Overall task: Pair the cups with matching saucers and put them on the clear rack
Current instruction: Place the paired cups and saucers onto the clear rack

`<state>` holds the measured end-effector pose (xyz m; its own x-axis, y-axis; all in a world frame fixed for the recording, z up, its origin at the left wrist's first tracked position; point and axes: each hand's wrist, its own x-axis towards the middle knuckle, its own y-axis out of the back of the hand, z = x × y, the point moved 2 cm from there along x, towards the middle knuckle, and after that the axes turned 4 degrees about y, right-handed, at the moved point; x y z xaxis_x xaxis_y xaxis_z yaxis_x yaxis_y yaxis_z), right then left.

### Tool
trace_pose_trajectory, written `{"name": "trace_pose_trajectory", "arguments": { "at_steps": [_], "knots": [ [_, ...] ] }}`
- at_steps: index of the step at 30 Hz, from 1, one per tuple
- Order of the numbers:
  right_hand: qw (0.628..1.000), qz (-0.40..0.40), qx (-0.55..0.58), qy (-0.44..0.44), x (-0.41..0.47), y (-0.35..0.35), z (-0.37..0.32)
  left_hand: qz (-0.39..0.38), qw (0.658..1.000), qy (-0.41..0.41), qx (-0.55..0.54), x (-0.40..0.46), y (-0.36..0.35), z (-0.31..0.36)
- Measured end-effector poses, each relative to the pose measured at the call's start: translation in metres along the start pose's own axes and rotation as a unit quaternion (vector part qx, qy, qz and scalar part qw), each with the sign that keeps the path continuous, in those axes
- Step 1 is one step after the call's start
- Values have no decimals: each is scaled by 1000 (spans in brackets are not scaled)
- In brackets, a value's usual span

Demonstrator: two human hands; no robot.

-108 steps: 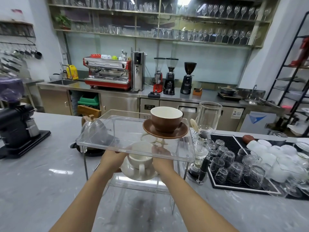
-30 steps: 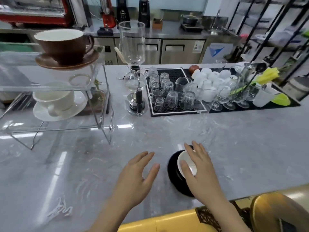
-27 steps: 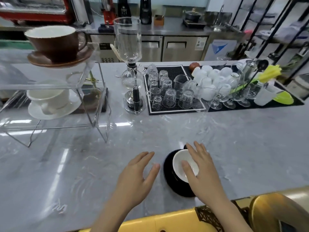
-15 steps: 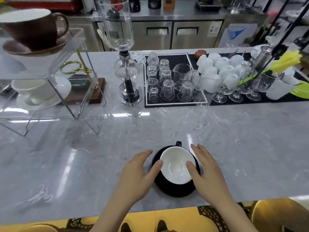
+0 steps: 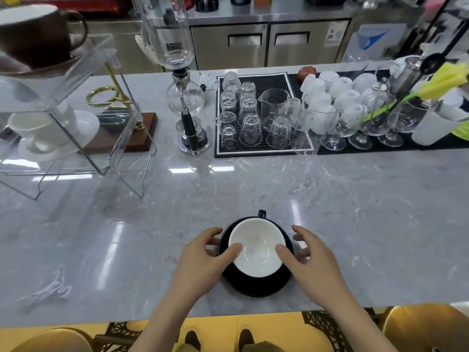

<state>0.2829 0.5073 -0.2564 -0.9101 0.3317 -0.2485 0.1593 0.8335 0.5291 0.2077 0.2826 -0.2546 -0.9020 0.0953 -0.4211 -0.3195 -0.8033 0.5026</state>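
Observation:
A black cup with a white inside (image 5: 256, 247) stands on its black saucer (image 5: 256, 285) near the counter's front edge, handle pointing away from me. My left hand (image 5: 200, 260) grips the saucer's left side, thumb on the cup's rim. My right hand (image 5: 314, 262) grips the right side the same way. The clear rack (image 5: 83, 80) stands at the far left. A brown cup on a brown saucer (image 5: 35, 34) sits on its top shelf, and a white cup on a white saucer (image 5: 33, 128) on the lower one.
A glass siphon brewer (image 5: 185, 97) stands right of the rack. A black mat (image 5: 276, 80) with several upturned glasses and a jug lies beyond. White cups (image 5: 327, 87) and stemmed glasses (image 5: 375, 123) fill the far right. Yellow stools (image 5: 426, 329) sit below the counter edge.
Both hands closed in on the black cup and saucer from either side, thumbs now on the cup's rim. My view dropped lower toward the counter's front edge.

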Motion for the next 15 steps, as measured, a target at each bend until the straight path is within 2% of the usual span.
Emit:
{"name": "trace_pose_trajectory", "arguments": {
  "at_steps": [7, 11, 15],
  "knots": [
    [999, -19, 34, -36, 5, 0, 6, -70, 979, 96, -167, -2, -3, -3],
    [989, -57, 127, -51, 9, 0, 8, -92, 968, 134, -192, 1, -1, -6],
    [979, -77, 174, -77, 11, 2, 7, -100, 963, 147, -203, 2, -2, -9]
  ]
}}
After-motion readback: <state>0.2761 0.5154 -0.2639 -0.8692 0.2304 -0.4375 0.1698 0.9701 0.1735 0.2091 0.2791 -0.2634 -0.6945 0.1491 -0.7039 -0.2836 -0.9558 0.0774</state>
